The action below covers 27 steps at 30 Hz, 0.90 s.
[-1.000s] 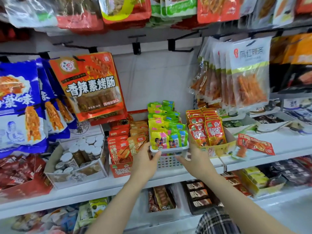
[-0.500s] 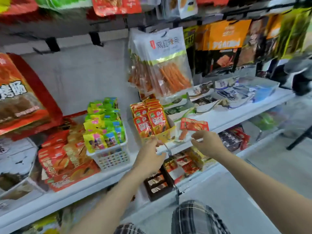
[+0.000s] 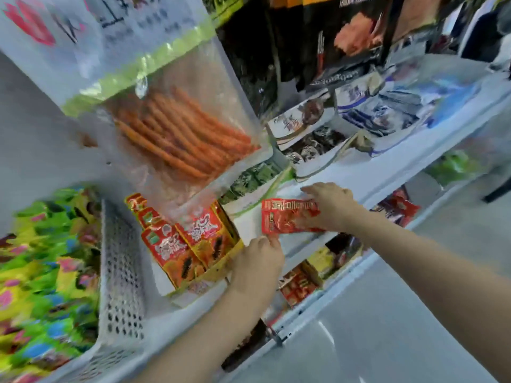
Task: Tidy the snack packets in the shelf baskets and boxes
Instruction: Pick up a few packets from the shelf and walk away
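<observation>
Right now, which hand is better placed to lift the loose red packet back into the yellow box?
Right. The right hand already lies on the loose red packet on the shelf. The left hand only touches its lower corner, beside the yellow box.

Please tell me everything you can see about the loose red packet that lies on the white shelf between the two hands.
The red packet is a flat, glossy pouch that looks like plastic film, with pale print along its top edge and an orange picture; the print is too blurred to read. It lies flat on the white shelf, right of the yellow box. The right hand rests on its right end, hiding that part. The left hand touches its lower left corner.
</observation>
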Each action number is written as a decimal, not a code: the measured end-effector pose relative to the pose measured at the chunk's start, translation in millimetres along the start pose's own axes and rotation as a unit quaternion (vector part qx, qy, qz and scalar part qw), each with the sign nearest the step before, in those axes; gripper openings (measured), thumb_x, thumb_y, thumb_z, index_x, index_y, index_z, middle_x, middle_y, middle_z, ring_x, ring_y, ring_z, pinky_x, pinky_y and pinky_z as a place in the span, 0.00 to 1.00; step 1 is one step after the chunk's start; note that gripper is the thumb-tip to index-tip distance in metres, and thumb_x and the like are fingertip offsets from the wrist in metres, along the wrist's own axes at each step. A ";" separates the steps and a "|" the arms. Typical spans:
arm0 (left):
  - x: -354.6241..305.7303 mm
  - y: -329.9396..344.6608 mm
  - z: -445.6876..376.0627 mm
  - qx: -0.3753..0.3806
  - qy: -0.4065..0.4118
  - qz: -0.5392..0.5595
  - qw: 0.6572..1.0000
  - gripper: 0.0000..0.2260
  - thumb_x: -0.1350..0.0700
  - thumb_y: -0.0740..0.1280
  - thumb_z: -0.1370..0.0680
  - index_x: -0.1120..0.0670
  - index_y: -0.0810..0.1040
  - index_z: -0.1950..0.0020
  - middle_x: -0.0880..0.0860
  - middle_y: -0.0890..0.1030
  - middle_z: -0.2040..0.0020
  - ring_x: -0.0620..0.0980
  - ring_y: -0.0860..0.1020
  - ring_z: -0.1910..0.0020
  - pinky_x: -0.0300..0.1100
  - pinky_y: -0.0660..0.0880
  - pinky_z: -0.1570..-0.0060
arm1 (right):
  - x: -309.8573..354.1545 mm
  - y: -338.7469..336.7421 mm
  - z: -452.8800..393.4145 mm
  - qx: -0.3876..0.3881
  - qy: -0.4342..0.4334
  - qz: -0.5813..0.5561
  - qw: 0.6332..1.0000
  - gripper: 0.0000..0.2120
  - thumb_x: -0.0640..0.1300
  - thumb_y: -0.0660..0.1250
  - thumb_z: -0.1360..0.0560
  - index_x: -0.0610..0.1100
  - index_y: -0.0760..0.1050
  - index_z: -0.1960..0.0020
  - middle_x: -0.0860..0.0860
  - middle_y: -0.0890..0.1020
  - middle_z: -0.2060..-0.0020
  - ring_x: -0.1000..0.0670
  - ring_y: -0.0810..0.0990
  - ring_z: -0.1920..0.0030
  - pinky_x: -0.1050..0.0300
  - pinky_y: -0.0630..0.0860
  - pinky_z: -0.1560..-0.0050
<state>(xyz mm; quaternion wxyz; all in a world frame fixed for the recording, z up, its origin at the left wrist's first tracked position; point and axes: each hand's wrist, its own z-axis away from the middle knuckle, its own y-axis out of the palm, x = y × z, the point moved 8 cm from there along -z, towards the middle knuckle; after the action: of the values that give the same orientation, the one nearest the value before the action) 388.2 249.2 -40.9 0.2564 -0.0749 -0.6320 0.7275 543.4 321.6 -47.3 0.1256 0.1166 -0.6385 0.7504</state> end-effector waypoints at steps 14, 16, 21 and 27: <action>5.4 -80.8 61.0 -0.012 -0.258 0.775 0.577 0.05 0.58 0.70 0.22 0.59 0.81 0.48 0.56 0.85 0.54 0.52 0.84 0.52 0.48 0.82 0.52 | -39.6 -73.5 133.6 0.077 0.176 -0.624 0.757 0.24 0.60 0.79 0.40 0.45 0.84 0.51 0.47 0.87 0.55 0.47 0.86 0.54 0.60 0.81 0.57; -27.1 -110.0 64.3 0.050 -0.256 0.843 0.470 0.09 0.58 0.70 0.23 0.60 0.81 0.44 0.56 0.86 0.49 0.54 0.84 0.48 0.47 0.82 0.51 | -29.8 -91.0 154.8 0.098 0.177 -0.683 0.702 0.23 0.57 0.79 0.39 0.45 0.84 0.50 0.44 0.86 0.52 0.45 0.86 0.52 0.59 0.81 0.57; -58.8 -186.9 81.5 0.046 -0.263 0.869 0.416 0.09 0.60 0.68 0.22 0.59 0.80 0.42 0.56 0.85 0.47 0.54 0.84 0.47 0.46 0.82 0.50 | -36.6 -153.5 176.8 0.060 0.213 -0.695 0.684 0.26 0.55 0.78 0.40 0.41 0.82 0.47 0.42 0.86 0.52 0.45 0.86 0.53 0.53 0.81 0.55; -24.5 -265.0 103.2 -0.018 -0.290 0.886 0.361 0.06 0.63 0.67 0.22 0.60 0.78 0.45 0.52 0.86 0.57 0.45 0.84 0.60 0.37 0.79 0.64 | -20.9 -230.9 191.7 0.108 0.158 -0.694 0.695 0.22 0.51 0.81 0.38 0.43 0.83 0.48 0.40 0.85 0.50 0.46 0.85 0.55 0.54 0.80 0.59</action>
<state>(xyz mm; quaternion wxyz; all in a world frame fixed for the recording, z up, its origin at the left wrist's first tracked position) 438.3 165.2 227.3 -0.7367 -0.3811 -0.2487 0.5002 643.7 166.9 190.3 0.6958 0.4189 -0.2617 0.5214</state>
